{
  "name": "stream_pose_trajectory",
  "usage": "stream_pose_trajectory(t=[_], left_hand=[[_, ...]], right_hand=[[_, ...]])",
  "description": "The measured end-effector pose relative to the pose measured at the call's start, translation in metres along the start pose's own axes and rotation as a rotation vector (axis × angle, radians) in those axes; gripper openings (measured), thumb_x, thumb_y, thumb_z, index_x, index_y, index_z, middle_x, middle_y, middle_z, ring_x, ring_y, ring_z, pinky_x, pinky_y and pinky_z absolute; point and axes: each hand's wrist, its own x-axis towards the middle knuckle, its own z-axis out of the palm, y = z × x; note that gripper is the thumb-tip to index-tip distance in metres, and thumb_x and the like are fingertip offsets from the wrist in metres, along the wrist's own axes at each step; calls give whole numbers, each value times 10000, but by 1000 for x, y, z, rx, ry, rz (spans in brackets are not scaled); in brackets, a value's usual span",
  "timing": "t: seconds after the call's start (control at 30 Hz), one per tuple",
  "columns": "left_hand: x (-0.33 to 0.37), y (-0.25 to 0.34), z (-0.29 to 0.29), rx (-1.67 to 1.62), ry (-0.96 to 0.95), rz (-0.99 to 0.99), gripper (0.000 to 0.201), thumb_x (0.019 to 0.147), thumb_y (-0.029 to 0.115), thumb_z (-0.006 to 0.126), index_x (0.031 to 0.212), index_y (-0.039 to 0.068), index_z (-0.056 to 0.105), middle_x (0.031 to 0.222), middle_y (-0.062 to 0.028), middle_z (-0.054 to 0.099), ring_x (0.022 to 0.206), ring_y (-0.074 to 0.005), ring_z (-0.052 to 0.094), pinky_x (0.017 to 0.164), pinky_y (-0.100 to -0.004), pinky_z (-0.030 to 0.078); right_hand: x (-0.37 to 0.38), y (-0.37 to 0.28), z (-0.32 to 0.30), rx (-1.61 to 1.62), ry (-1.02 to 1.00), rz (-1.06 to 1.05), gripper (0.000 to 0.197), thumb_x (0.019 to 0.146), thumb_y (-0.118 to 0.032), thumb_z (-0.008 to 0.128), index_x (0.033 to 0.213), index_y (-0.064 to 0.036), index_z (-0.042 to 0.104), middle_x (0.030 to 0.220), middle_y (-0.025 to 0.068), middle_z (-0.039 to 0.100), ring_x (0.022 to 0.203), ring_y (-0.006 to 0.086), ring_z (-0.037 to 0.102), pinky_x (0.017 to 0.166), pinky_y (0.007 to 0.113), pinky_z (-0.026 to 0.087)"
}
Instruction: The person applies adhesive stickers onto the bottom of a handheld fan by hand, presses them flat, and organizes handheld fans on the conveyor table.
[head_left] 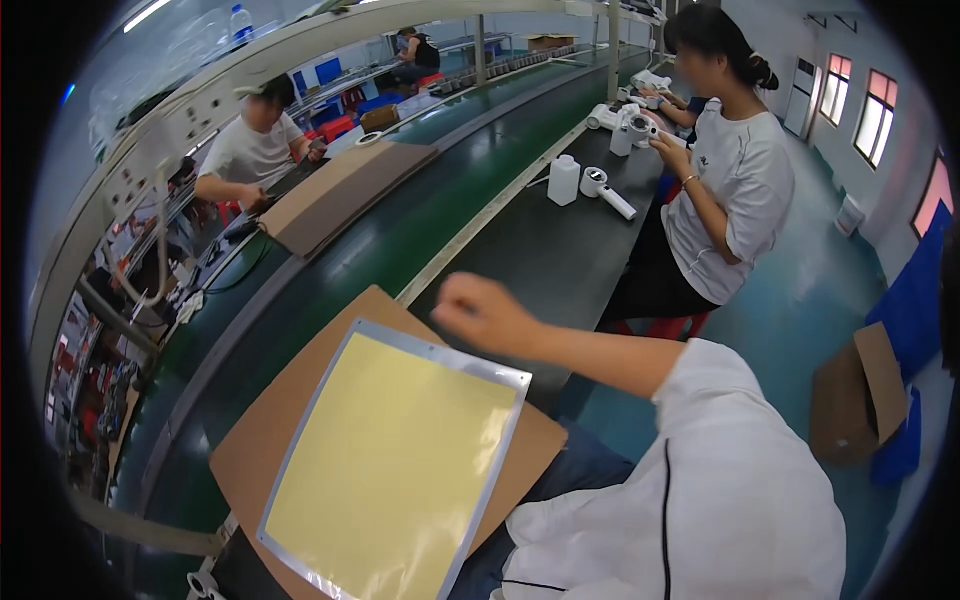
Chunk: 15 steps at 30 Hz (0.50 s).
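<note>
My right hand [487, 316] is raised over the dark worktop, just past the upper edge of a yellow sheet. Its fingers are curled closed and slightly blurred; whatever they hold, if anything, is hidden. The glossy yellow sheet [395, 460] has a silver-grey border with small holes at its corners. Beneath it lies a larger piece of brown cardboard [270, 420], set at an angle and reaching over the bench edge toward my lap. Nothing of my left hand shows.
A green conveyor belt [440, 205] runs alongside. On the worktop stand a white bottle [564, 181] and a white handheld device [610, 194]. A co-worker [735, 160] at the right handles a similar part; another [262, 150] sits across, near brown boards [345, 195]. An open carton [850, 400] stands right.
</note>
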Motion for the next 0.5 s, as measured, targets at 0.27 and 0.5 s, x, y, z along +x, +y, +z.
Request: stream_pose_trajectory(t=[0.27, 0.5], left_hand=[[-2, 245, -50, -16, -46, 772, 451, 1066, 302, 373, 1283, -60, 533, 1314, -250, 543, 1190, -352, 536, 1005, -440, 439], [-78, 643, -114, -1783, -559, 393, 210, 734, -2, 695, 915, 102, 721, 777, -112, 654, 597, -232, 578, 506, -323, 409]], right_hand=[[-21, 80, -81, 273, 337, 495, 323, 952, -273, 591, 682, -141, 472, 660, -43, 416, 624, 74, 398, 562, 283, 318], [-50, 113, -39, 451, 247, 496, 321, 999, -254, 559, 708, -150, 470, 648, -45, 362, 592, 72, 356, 548, 274, 297]])
